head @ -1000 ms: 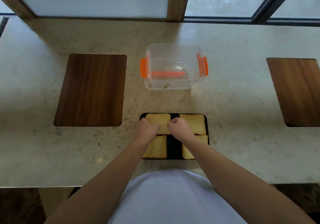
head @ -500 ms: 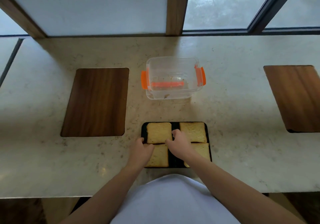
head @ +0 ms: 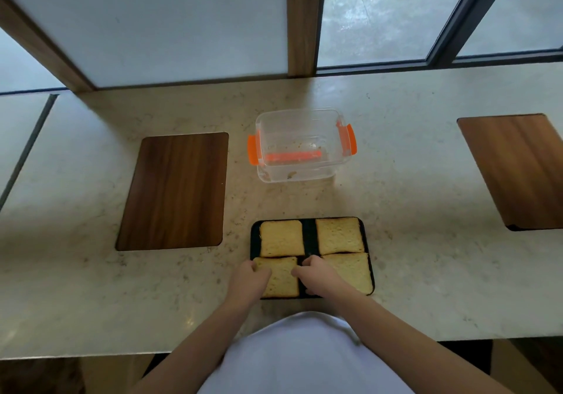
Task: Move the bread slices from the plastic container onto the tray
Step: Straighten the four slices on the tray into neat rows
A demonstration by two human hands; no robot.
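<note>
A black tray (head: 309, 235) lies on the counter right in front of me with several bread slices on it. The far-left slice (head: 281, 238) and far-right slice (head: 339, 235) lie flat and untouched. My left hand (head: 248, 282) has curled fingers on the left edge of the near-left slice (head: 283, 279). My right hand (head: 316, 277) pinches that slice's right edge and hides part of the near-right slice (head: 355, 271). The clear plastic container (head: 333, 137) with orange clips stands behind the tray and holds only crumbs.
A dark wooden board (head: 175, 191) is set into the pale stone counter on the left. Another wooden board (head: 518, 171) sits at the far right. Windows and a wooden post rise behind the counter. My white shirt fills the bottom of the view.
Both hands have drawn back from the far slices to the near-left slice. The view has tilted up, so tray and container sit lower in the frame.
</note>
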